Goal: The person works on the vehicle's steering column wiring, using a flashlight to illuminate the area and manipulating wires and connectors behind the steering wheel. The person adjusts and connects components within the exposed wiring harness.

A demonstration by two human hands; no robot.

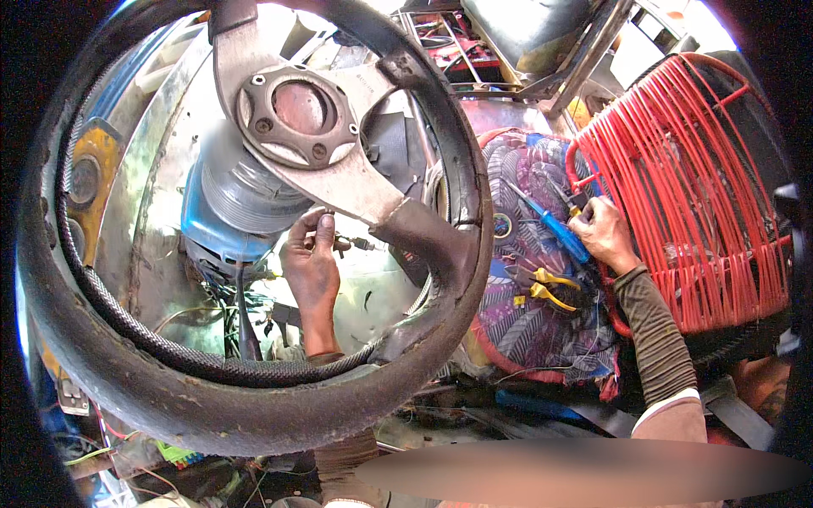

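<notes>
My left hand (312,269) reaches inside the ring of a worn black steering wheel (262,402), below its metal spokes. Thumb and fingers are pinched together by a small dark part with a metallic end (360,244); its kind is unclear. Over a patterned purple cushion (550,343), my right hand (605,235) closes on a slim metal-shafted tool (566,196) with a yellowish collar; its handle is mostly covered by my fingers. A blue-handled screwdriver (559,230) lies right beside that hand. Nearer to me, yellow-handled pliers (550,288) rest on the cushion.
A red corded seat back (686,195) stands at the right. Behind the wheel is a blue housing (203,207) with a ribbed grey cover (254,195) and loose wires below. A roll of tape (503,225) sits on the cushion. A metal frame (584,63) rises at the back.
</notes>
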